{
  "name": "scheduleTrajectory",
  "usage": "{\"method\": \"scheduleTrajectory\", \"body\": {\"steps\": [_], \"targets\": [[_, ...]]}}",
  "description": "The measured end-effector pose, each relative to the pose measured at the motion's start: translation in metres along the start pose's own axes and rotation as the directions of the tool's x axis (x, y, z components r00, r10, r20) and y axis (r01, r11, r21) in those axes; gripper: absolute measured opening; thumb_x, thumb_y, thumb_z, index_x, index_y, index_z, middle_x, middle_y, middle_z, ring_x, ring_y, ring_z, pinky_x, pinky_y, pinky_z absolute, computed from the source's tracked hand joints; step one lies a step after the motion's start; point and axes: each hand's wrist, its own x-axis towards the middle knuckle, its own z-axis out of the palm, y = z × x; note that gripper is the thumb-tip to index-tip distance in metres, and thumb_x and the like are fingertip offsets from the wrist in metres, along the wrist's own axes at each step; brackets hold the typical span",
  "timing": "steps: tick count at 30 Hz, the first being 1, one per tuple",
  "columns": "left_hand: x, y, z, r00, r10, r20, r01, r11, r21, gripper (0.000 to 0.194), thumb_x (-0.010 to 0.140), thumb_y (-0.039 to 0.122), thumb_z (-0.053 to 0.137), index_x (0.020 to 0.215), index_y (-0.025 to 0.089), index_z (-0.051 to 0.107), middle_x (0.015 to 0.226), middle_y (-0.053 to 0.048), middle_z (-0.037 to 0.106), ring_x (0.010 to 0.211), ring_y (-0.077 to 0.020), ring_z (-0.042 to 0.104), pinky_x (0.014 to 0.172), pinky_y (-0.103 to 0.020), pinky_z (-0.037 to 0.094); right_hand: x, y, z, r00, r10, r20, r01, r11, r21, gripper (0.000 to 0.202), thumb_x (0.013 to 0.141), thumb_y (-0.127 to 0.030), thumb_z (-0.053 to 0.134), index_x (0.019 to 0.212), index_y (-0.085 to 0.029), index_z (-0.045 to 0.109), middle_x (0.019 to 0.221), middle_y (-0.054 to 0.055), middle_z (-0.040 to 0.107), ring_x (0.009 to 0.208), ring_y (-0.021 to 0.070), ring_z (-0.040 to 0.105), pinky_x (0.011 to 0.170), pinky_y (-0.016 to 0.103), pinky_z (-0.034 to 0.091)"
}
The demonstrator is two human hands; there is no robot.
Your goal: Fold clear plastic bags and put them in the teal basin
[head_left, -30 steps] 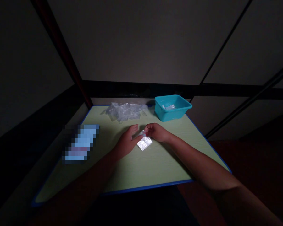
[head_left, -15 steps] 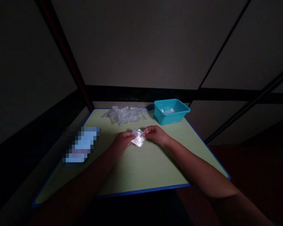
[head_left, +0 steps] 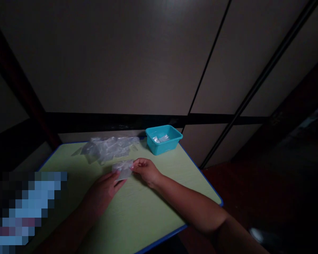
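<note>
A small, rectangular, translucent plastic packet (head_left: 124, 169), seen bunched and glinting half a second ago, is now drawn out flatter above a pale green, blue-edged table (head_left: 143, 215); better control of both its ends appears to be gained. Its left side is clamped by the left hand (head_left: 103, 189), thumb above and fingers beneath, while its right edge is pinched by the right hand (head_left: 147, 172). The packet is shown dull, greyish and faintly creased; whether anything is contained cannot be told. Beyond are a loose heap of clear plastic bags (head_left: 106, 149) and a turquoise, rectangular plastic basin (head_left: 166, 147) holding silvery packets (head_left: 163, 138).
</note>
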Motion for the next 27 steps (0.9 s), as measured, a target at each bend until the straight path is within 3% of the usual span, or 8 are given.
{"method": "scheduleTrajectory", "body": {"steps": [5, 8, 12, 16, 19, 22, 27], "targets": [[-0.006, 0.002, 0.003, 0.998, -0.022, -0.053, 0.019, 0.998, -0.058, 0.02, 0.056, 0.026, 0.073, 0.072, 0.024, 0.061, 0.086, 0.0, 0.073, 0.124, -0.03, 0.051, 0.105, -0.041, 0.044, -0.001, -0.005, -0.004, 0.995, -0.1, -0.021, 0.098, 0.993, -0.07, 0.041, 0.053, -0.053, 0.077, 0.061, -0.021, 0.052, 0.054, -0.005, 0.052, 0.048, 0.0088, 0.04, 0.049, 0.023, 0.03], [-0.007, 0.004, 0.005, 0.998, -0.053, -0.032, 0.051, 0.997, -0.061, 0.033, 0.056, 0.032, 0.077, 0.085, 0.022, 0.064, 0.099, -0.005, 0.072, 0.119, -0.0334, 0.056, 0.102, -0.047, 0.044, 0.0, -0.022, -0.016, 0.985, -0.172, -0.031, 0.165, 0.974, -0.156, 0.036, 0.059, -0.049, 0.074, 0.064, -0.021, 0.053, 0.056, -0.004, 0.053, 0.051, 0.01, 0.044, 0.052, 0.024, 0.033], [-0.006, 0.006, 0.004, 0.988, -0.133, 0.074, 0.133, 0.991, 0.006, 0.06, 0.055, 0.045, 0.082, 0.106, 0.02, 0.064, 0.125, -0.014, 0.062, 0.116, -0.0366, 0.057, 0.1, -0.051, 0.041, 0.014, -0.063, -0.05, 0.956, -0.281, -0.088, 0.241, 0.918, -0.316, 0.029, 0.067, -0.044, 0.069, 0.069, -0.021, 0.052, 0.061, -0.004, 0.054, 0.056, 0.0104, 0.047, 0.055, 0.024, 0.038], [-0.006, 0.005, 0.003, 0.977, -0.182, 0.115, 0.176, 0.982, 0.06, 0.072, 0.05, 0.056, 0.083, 0.11, 0.02, 0.064, 0.128, -0.015, 0.06, 0.111, -0.0344, 0.059, 0.094, -0.045, 0.044, 0.046, -0.111, -0.101, 0.925, -0.336, -0.176, 0.198, 0.824, -0.531, 0.024, 0.077, -0.039, 0.065, 0.074, -0.02, 0.052, 0.069, -0.003, 0.057, 0.064, 0.0107, 0.054, 0.061, 0.024, 0.044], [-0.007, 0.005, 0.004, 0.972, -0.2, 0.127, 0.193, 0.979, 0.066, 0.074, 0.046, 0.058, 0.084, 0.108, 0.021, 0.064, 0.125, -0.014, 0.062, 0.105, -0.0314, 0.062, 0.088, -0.041, 0.046, 0.076, -0.135, -0.138, 0.922, -0.304, -0.238, 0.054, 0.712, -0.7, 0.02, 0.086, -0.036, 0.06, 0.085, -0.015, 0.057, 0.075, 0.001, 0.06, 0.069, 0.0129, 0.057, 0.064, 0.027, 0.049], [-0.009, 0.006, 0.006, 0.972, -0.197, 0.129, 0.189, 0.979, 0.07, 0.071, 0.047, 0.059, 0.083, 0.105, 0.021, 0.066, 0.121, -0.013, 0.064, 0.099, -0.0295, 0.064, 0.084, -0.039, 0.048, 0.102, -0.145, -0.167, 0.931, -0.236, -0.279, -0.115, 0.535, -0.837, 0.026, 0.091, -0.034, 0.058, 0.108, -0.014, 0.059, 0.103, 0.006, 0.062, 0.086, 0.0169, 0.062, 0.073, 0.035, 0.053], [-0.011, 0.008, 0.007, 0.976, -0.18, 0.121, 0.171, 0.982, 0.083, 0.06, 0.054, 0.056, 0.08, 0.1, 0.02, 0.067, 0.115, -0.012, 0.067, 0.092, -0.0273, 0.065, 0.079, -0.037, 0.048, 0.126, -0.136, -0.184, 0.949, -0.137, -0.283, -0.255, 0.19, -0.948, 0.034, 0.091, -0.035, 0.058, 0.12, -0.017, 0.056, 0.12, 0.008, 0.057, 0.101, 0.0224, 0.059, 0.084, 0.042, 0.052]]}}
